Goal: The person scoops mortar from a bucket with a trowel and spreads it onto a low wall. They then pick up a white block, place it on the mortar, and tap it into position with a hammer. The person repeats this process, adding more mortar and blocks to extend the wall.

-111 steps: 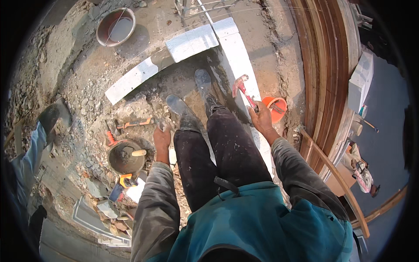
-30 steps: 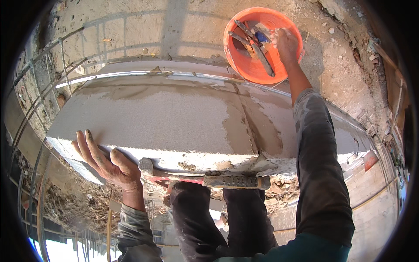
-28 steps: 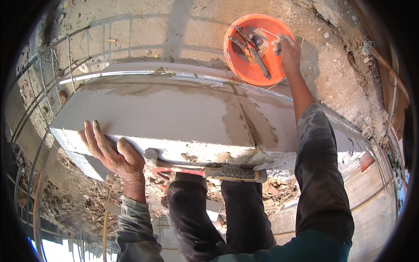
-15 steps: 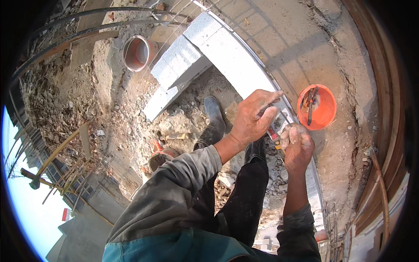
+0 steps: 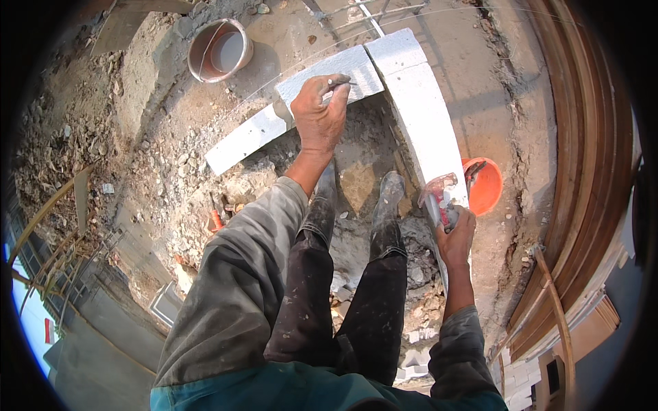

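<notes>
My left hand (image 5: 321, 115) is closed on a thin dark pencil-like stick (image 5: 338, 83), above the white block (image 5: 356, 65) at the far middle. My right hand (image 5: 458, 240) is closed around a red and silver tool (image 5: 440, 197) beside the long white block row (image 5: 421, 109). Motion blurs the tool, so its exact kind is unclear. Another white length (image 5: 243, 140) extends to the near left of the block under my left hand. Dark gaps separate some of the blocks.
An orange bucket (image 5: 488, 197) with tools inside stands just right of the block row. A larger bucket (image 5: 197, 56) holding greyish liquid is at the far left. Rubble (image 5: 164, 181) covers the left ground. Long brown boards (image 5: 582, 151) run along the right, and a thin string crosses the far side.
My left hand has moved left and away from me, carrying the thin stick from the long row to the far block. My right hand has shifted slightly nearer and now grips the red and silver tool.
</notes>
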The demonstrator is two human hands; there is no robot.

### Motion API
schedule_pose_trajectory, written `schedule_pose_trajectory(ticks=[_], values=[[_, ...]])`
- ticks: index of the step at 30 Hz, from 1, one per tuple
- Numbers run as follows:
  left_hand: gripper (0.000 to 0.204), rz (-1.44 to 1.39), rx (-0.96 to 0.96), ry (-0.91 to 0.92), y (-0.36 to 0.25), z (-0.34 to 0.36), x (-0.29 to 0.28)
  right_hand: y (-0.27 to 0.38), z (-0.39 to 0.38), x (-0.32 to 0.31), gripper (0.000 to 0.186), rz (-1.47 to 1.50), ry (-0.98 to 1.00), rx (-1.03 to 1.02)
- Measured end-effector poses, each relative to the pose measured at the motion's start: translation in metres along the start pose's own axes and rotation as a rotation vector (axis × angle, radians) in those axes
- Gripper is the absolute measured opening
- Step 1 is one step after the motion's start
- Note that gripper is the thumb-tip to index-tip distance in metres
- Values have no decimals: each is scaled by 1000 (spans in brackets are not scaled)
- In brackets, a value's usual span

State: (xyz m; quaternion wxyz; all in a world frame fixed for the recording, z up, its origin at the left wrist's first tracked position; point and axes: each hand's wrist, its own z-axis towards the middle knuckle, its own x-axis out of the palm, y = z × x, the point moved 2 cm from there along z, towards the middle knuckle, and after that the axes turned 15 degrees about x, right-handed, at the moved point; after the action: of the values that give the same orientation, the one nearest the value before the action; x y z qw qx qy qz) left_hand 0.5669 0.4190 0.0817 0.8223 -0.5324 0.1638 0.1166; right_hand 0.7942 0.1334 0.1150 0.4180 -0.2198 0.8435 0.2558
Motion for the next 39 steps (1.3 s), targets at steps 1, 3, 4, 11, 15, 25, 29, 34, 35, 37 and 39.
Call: schedule_pose_trajectory(ticks=[1, 3, 4, 11, 15, 25, 29, 34, 35, 37, 39], values=[[11, 1, -7, -21, 13, 5, 3, -4, -2, 6, 44, -9, -26, -25], [12, 12, -9, -60, 29, 8, 9, -14, -3, 16, 36, -46, -18, -58], [11, 33, -5, -81, 33, 6, 14, -15, -3, 19, 32, -63, -10, -80], [12, 180, 89, -196, 40, -11, 35, 48, -19, -39, 20, 300, 191, -112], [11, 189, 123, -231, 47, -15, 42, 83, -4, -63, 28, 208, 365, -278], [16, 260, 222, -226, 49, -13, 42, 205, 78, -77, 66, -330, 232, -879], [15, 199, 204, -161, 53, -16, 39, 217, 105, -73, 66, -549, 173, -861], [13, 229, 194, -260, 45, -14, 40, 226, 96, -79, 66, -464, 187, -982], [13, 235, 185, -231, 45, -14, 39, 226, 100, -78, 67, -499, 178, -936], [14, 246, 171, -180, 46, -10, 39, 226, 102, -78, 66, -511, 163, -914], [17, 231, 174, -203, 53, -17, 44, 229, 96, -81, 65, -467, 152, -960]])
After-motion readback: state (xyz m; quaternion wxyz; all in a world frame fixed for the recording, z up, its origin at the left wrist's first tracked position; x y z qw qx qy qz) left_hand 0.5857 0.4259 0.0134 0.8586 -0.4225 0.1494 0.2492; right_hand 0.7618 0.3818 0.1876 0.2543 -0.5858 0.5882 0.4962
